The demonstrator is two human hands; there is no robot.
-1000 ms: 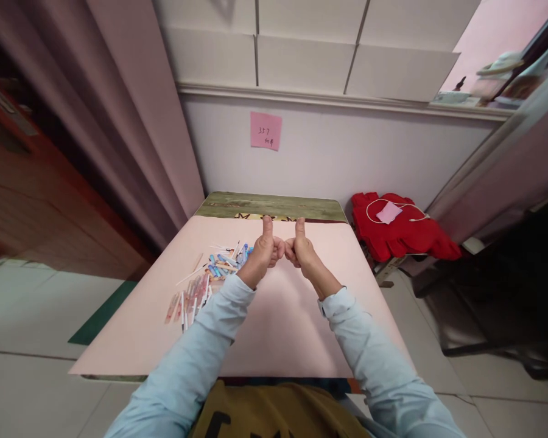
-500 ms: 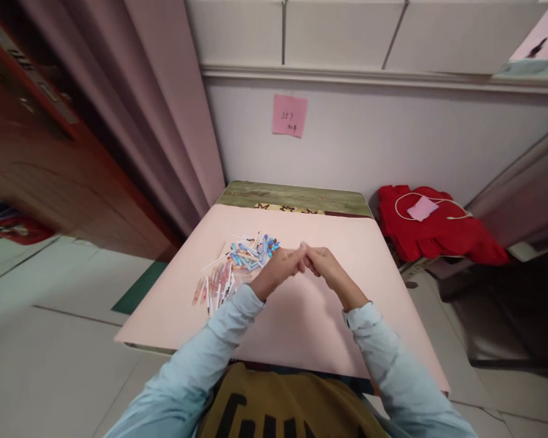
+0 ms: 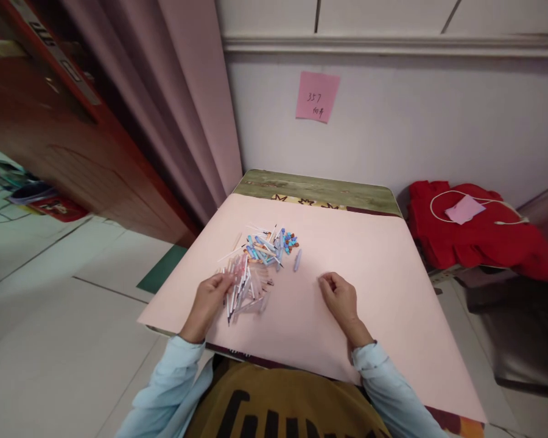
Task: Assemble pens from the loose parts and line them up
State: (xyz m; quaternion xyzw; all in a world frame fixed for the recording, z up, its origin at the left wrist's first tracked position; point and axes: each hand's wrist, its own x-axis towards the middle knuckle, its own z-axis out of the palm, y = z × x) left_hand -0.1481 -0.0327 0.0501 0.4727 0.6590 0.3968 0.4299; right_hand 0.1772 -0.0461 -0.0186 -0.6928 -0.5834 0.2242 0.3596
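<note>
My left hand [image 3: 209, 299] reaches to the near-left side of a loose pile of pen parts. Its thumb and fingers pinch at a clear pen barrel [image 3: 240, 266] among slim white refills [image 3: 241, 287] with dark tips. My right hand [image 3: 342, 299] hovers over the paper to the right of the pile, fingers curled together; whatever they hold, if anything, is hidden. Behind the clear parts lie blue and orange pen pieces [image 3: 261, 248] and small blue and brown caps [image 3: 290, 241]. A single lilac pen [image 3: 298, 260] rests apart, right of the pile.
Pale pink paper [image 3: 374, 267] covers most of the table [image 3: 319, 184], whose green far edge meets the wall. A pink note [image 3: 318, 97] is stuck there. Red cloth [image 3: 438, 243] with a white cable lies at right, near a dark seat [image 3: 520, 340]. A curtain and door stand left.
My hands were together above the paper and have parted. The left has moved to the clear barrels, the right lower and rightward. The lilac pen beside the pile now shows.
</note>
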